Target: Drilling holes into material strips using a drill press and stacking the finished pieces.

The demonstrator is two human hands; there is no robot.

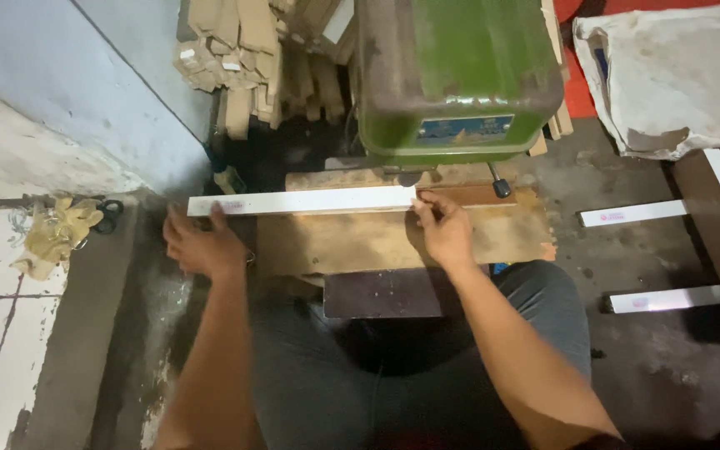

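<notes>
Both hands, left hand (202, 247) and right hand (443, 229), pinch the white strip (302, 201); the green machine (458, 75) hides its drill point.

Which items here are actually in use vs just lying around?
In use:
- white strip, held at both ends by left hand and right hand
- wooden board under the strip
- green machine above it

Lying about:
- two white strips on the floor at right
- stacked wood offcuts
- cloth gloves
- white sack
</notes>
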